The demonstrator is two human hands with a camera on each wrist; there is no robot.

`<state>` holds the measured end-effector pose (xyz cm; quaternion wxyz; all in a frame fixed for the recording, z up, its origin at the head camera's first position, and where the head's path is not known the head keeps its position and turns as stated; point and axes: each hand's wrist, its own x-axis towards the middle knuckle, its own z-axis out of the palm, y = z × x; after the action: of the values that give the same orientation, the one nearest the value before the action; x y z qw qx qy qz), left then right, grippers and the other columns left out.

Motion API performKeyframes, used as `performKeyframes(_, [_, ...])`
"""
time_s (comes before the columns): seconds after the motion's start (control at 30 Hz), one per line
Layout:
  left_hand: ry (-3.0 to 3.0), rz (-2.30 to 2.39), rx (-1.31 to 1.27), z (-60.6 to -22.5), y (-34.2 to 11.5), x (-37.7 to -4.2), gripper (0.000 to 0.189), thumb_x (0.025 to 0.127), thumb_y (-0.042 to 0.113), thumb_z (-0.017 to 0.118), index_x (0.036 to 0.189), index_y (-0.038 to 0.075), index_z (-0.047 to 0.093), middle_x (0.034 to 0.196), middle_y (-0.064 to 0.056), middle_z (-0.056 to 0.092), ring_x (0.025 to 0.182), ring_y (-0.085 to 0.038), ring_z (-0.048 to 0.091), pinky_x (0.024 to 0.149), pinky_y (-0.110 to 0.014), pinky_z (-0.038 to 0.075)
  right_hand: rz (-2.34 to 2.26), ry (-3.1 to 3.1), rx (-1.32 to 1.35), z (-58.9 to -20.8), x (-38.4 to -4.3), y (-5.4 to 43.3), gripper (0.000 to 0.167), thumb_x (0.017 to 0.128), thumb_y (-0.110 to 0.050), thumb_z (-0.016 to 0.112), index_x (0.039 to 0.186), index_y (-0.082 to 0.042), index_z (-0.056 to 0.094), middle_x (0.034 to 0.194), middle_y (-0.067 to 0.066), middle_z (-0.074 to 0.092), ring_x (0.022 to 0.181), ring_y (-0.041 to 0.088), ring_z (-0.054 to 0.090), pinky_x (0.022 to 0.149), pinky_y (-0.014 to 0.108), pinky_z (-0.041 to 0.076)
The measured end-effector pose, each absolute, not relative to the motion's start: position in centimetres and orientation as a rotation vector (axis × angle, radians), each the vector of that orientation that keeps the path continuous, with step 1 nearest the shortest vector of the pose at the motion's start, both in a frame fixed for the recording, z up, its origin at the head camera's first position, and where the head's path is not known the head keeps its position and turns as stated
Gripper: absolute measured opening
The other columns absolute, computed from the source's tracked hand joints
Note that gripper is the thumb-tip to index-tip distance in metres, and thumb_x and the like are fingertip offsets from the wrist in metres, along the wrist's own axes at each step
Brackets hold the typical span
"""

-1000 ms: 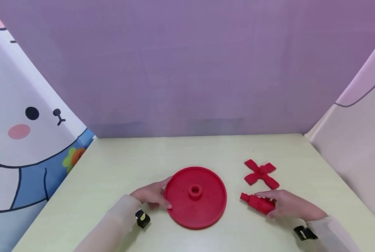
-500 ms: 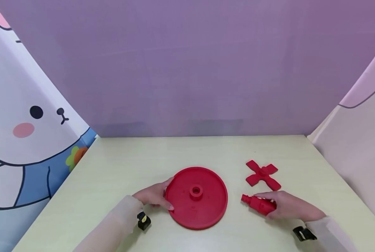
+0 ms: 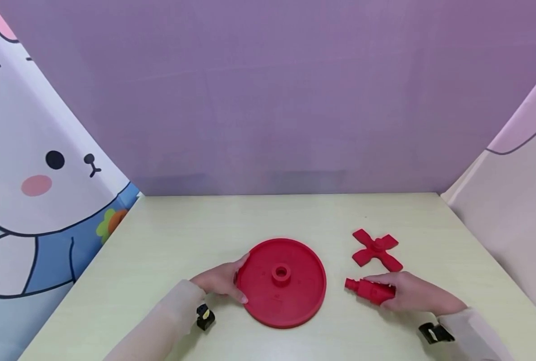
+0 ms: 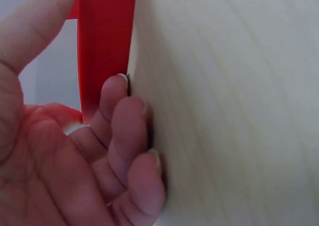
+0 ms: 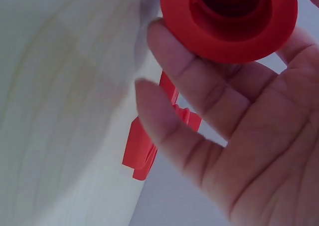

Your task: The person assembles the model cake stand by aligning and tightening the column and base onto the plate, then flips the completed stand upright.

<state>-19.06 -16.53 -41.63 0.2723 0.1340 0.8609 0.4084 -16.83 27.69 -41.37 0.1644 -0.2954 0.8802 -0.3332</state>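
Observation:
In the head view a shallow red round dish [image 3: 281, 301] with a raised rim and a short hollow hub lies on the table. My left hand [image 3: 218, 280] grips its left edge, the thumb toward the near side. The left wrist view shows the dish's red side wall [image 4: 105, 46] beside the thumb, with the other fingertips down at the tabletop. My right hand [image 3: 417, 295] holds a red stepped cylinder [image 3: 372, 292] between thumb and fingers, its narrow end pointing left. Its wide flanged end [image 5: 234, 49] is hollow in the right wrist view.
A red four-bladed propeller-like piece [image 3: 377, 246] lies just beyond my right hand. The pale table [image 3: 196, 225] ends at a purple fabric wall [image 3: 268, 100]. Printed cloth panels [image 3: 24, 225] stand at both sides.
The head view has shifted slightly, moving the backdrop a little rightward. Both hands keep their hold on the dish and the cylinder, with barely any movement.

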Motion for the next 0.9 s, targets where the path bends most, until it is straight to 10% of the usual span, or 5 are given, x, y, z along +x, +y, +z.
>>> performKeyframes(0.23, [2.358, 1.050, 0.373, -41.4, -16.3, -19.0, 0.110, 0.071, 0.011, 0.085, 0.153, 0.005, 0.013, 0.147, -0.017, 0.035, 0.127, -0.031, 0.037, 0.095, -0.041, 0.044, -1.025, 2.524, -0.889, -41.2, -16.9, 27.8, 0.046, 0.077, -0.008, 0.076, 0.120, 0.003, 0.064, 0.105, 0.011, 0.063, 0.080, 0.004, 0.048, 0.055, 0.022, 0.046])
performKeyframes(0.47, [2.318, 1.057, 0.293, -41.5, -16.3, -18.8, 0.109, 0.072, 0.013, 0.084, 0.155, 0.011, 0.012, 0.124, -0.013, 0.044, 0.064, -0.021, 0.046, 0.050, -0.028, 0.039, -1.010, 2.532, -0.905, -41.2, -16.9, 27.7, 0.043, 0.078, -0.008, 0.074, 0.117, 0.004, 0.063, 0.103, 0.005, 0.060, 0.080, 0.003, 0.048, 0.058, 0.022, 0.045])
performKeyframes(0.9, [2.316, 1.060, 0.284, -41.4, -16.3, -18.7, 0.110, 0.072, 0.012, 0.084, 0.155, 0.011, 0.012, 0.125, -0.013, 0.044, 0.062, -0.019, 0.046, 0.050, -0.028, 0.039, -1.001, 2.567, -0.838, -40.3, -17.5, 26.9, 0.044, 0.076, -0.006, 0.074, 0.117, 0.002, 0.062, 0.102, 0.006, 0.058, 0.080, 0.010, 0.050, 0.059, 0.023, 0.048])
